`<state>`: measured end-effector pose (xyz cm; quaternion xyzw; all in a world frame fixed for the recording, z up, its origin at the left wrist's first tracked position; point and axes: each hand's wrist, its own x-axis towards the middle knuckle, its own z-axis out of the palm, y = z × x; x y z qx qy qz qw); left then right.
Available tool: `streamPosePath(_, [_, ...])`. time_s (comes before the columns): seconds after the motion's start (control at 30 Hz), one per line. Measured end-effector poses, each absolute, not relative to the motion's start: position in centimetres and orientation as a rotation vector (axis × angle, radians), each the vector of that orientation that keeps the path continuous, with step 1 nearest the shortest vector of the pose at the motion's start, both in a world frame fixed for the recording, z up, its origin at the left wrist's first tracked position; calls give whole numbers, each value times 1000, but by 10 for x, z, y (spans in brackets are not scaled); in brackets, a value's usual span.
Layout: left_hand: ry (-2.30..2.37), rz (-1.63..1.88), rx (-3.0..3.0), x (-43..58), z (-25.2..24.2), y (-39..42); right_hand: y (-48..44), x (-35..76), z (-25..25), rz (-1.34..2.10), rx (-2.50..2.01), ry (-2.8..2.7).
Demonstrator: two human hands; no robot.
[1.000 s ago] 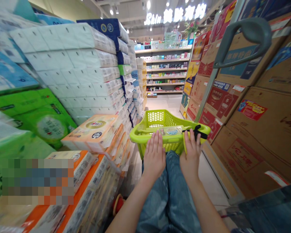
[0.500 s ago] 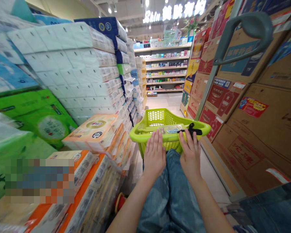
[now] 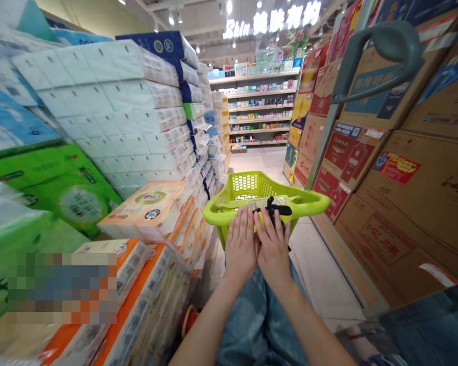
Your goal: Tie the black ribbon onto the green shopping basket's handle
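Note:
A yellow-green plastic shopping basket [image 3: 309,205] with a perforated wall is in front of my knees. My left hand [image 3: 242,245] lies over its near rim, fingers stretched out straight and close together, thumb hidden. Right beside it, almost touching, my right hand [image 3: 273,246] rests at the same rim. A bundled black cord [image 3: 279,209] with a loop sticks out past its fingertips and seems to be held under them. Behind the fingertips a clear, labelled strip [image 3: 257,202] runs along the basket's rim. Both palms are hidden.
Stacked white tissue packs [image 3: 110,101] line the left side, with orange-and-white packs [image 3: 148,203] nearer me. Tall cardboard boxes [image 3: 397,213] stand on the right, and a grey handle [image 3: 377,61] juts out there. Stocked shelves [image 3: 259,101] close the aisle ahead. A strip of tiled floor [image 3: 263,157] leads there.
My right hand has moved left along the basket's rim, up against my left hand, and the black cord has moved with it. My left hand and the basket have hardly moved.

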<state>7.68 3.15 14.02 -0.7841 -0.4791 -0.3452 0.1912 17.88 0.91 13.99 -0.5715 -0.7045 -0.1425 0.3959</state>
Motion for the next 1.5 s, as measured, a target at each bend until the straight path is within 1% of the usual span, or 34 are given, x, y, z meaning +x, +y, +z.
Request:
streamPosePath(0.17, [-1380, -989, -2188, 80, 140, 31, 8, 211, 141, -391, -1444, -1852])
streamPosePath(0.4, [-1385, -998, -2176, 82, 141, 30, 15, 267, 135, -325, -1522, -1616])
streamPosePath(0.57, [-1394, -1005, -2156, 84, 140, 30, 16, 240, 140, -285, -1486, -1572])
streamPosePath(0.77, [-1365, -981, -2182, 81, 139, 32, 14, 186, 142, -364, -1460, -1778])
streamPosePath(0.97, [-1379, -959, -2174, 80, 140, 31, 14, 208, 140, -403, -1413, -1872])
streamPosePath(1.2, [-1370, -999, -2175, 81, 142, 30, 20, 258, 138, -433, -1465, -1703])
streamPosePath(1.37, [-1376, -1004, -2169, 82, 140, 31, 18, 232, 145, -363, -1516, -1642])
streamPosePath(1.5, [-1365, -982, -2172, 79, 139, 33, 15, 192, 147, -390, -1457, -1769])
